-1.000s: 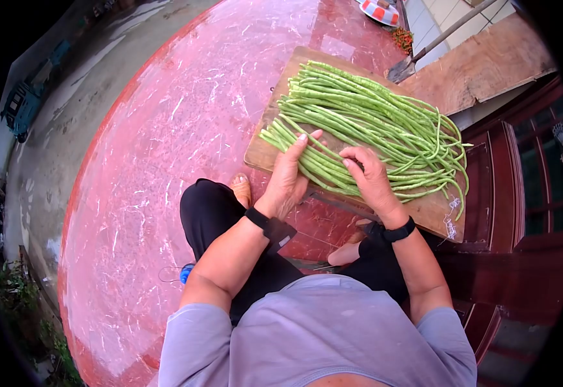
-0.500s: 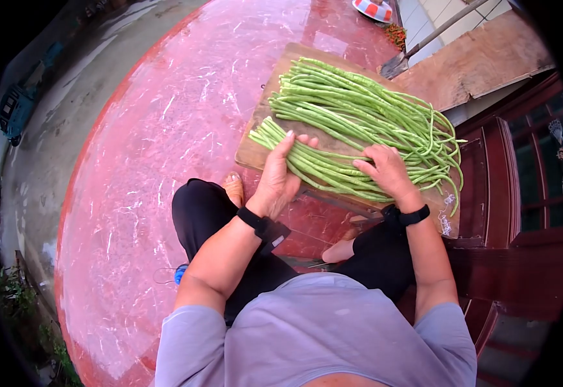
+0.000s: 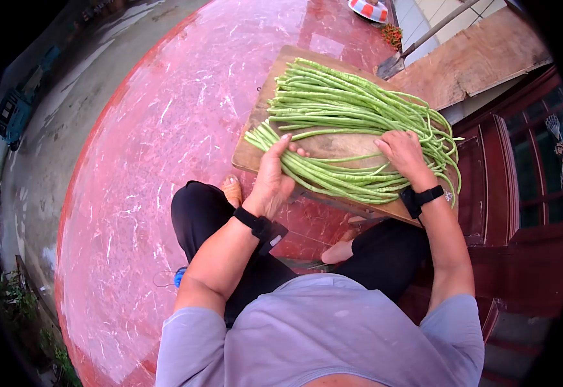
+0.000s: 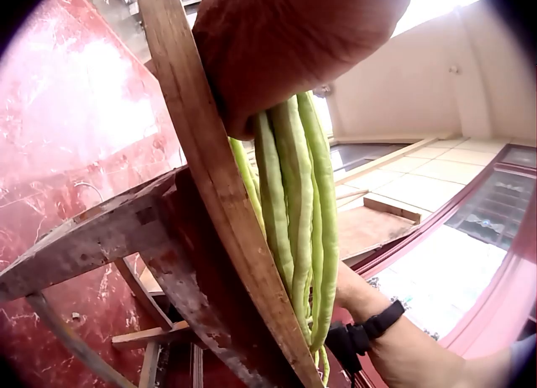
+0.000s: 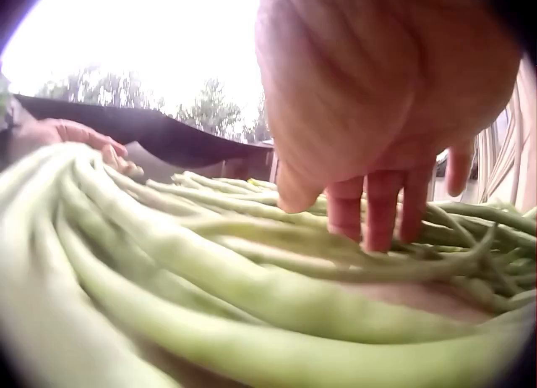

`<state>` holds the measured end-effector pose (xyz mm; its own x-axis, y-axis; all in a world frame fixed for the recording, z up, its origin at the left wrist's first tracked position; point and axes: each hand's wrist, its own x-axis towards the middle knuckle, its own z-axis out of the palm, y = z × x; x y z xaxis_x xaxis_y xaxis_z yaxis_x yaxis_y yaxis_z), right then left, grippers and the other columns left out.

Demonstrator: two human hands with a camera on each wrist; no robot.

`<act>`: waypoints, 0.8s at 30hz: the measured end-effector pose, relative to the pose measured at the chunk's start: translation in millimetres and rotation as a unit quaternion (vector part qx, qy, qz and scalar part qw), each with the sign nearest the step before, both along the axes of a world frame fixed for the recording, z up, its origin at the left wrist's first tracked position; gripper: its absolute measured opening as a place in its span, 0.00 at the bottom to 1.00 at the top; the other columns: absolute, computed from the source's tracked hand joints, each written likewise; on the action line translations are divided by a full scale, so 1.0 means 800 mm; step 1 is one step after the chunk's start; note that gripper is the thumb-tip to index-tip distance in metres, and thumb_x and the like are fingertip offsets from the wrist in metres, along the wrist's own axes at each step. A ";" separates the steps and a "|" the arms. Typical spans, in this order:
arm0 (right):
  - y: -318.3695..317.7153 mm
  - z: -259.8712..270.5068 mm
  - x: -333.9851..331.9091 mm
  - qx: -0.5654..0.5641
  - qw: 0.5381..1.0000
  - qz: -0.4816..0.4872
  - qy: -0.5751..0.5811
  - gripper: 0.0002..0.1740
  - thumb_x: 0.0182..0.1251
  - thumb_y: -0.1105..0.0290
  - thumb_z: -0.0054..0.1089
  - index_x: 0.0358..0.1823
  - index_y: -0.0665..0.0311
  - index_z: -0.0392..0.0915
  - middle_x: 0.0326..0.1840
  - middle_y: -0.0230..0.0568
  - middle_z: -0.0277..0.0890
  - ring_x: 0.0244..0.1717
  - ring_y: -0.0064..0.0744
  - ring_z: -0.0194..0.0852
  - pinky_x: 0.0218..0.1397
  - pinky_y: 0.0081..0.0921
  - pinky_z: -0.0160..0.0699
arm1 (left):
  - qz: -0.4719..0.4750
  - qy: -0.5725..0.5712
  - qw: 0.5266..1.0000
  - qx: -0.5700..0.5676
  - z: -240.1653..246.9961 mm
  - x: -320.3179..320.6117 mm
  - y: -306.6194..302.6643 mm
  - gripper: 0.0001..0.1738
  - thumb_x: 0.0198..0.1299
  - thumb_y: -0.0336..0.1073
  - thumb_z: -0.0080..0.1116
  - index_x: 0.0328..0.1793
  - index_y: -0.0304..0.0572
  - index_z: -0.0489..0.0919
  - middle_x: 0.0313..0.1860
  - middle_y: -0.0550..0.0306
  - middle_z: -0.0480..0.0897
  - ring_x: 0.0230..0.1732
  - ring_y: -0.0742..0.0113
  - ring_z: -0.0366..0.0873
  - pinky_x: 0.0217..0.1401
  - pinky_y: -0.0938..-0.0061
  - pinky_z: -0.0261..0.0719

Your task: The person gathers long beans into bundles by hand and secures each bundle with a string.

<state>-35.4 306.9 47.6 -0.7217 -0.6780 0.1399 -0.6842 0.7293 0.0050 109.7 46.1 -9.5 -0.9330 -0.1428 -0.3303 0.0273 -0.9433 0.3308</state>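
Note:
Long green yard-long beans lie across a wooden-topped table (image 3: 347, 147). My left hand (image 3: 274, 180) grips a separate bundle of them (image 3: 333, 179) near its left ends, thumb on top, at the table's near edge. In the left wrist view, the bundled beans (image 4: 289, 186) run out from under that hand beside the wooden edge (image 4: 210, 161). Over the right part of the beans is my right hand (image 3: 405, 155). The right wrist view shows its fingers (image 5: 384, 203) pointing down and spread, tips among the beans. Beyond the bundle lies the larger pile (image 3: 346, 97).
A shovel (image 3: 391, 66) and a wooden board (image 3: 468, 61) stand past the table's far right side. Dark red doors (image 3: 488, 180) are close on the right. Small red items (image 3: 392, 37) lie near a red-and-white checked object (image 3: 368, 9). My knees are below the table.
My right hand has moved right along the beans, away from the left hand. The bundle's beans have spread apart from the pile, baring more board. My left hand keeps its grip.

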 end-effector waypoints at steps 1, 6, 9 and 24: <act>-0.009 0.004 0.009 0.002 1.000 0.001 -0.018 0.17 0.69 0.54 0.51 0.36 0.58 0.82 0.36 0.42 0.80 0.45 0.43 0.75 0.56 0.43 0.61 | 0.003 0.000 1.000 0.000 0.000 0.000 0.000 0.06 0.65 0.36 0.56 0.38 0.44 0.73 0.27 0.62 0.75 0.34 0.63 0.77 0.56 0.57 0.79; -0.045 0.012 0.067 -0.042 0.993 0.045 -0.102 0.19 0.70 0.54 0.50 0.34 0.60 0.81 0.34 0.44 0.79 0.41 0.50 0.75 0.51 0.46 0.64 | -0.003 0.013 0.999 0.037 0.001 0.000 0.000 0.06 0.67 0.36 0.53 0.37 0.44 0.72 0.27 0.62 0.75 0.36 0.62 0.77 0.58 0.54 0.78; -0.056 0.018 0.088 -0.064 0.979 0.070 -0.182 0.21 0.68 0.50 0.52 0.43 0.62 0.79 0.40 0.48 0.78 0.47 0.51 0.73 0.55 0.48 0.63 | 0.007 0.023 0.998 0.050 0.016 0.004 0.000 0.08 0.68 0.36 0.51 0.36 0.44 0.70 0.27 0.60 0.75 0.41 0.60 0.78 0.61 0.53 0.76; -0.073 -0.014 0.130 -0.155 0.977 0.102 -0.109 0.30 0.48 0.68 0.69 0.56 0.61 0.72 0.45 0.49 0.77 0.47 0.52 0.75 0.49 0.41 0.75 | 0.038 0.034 0.995 0.091 0.005 -0.013 0.008 0.13 0.63 0.43 0.61 0.38 0.43 0.73 0.28 0.59 0.76 0.33 0.62 0.76 0.58 0.57 0.77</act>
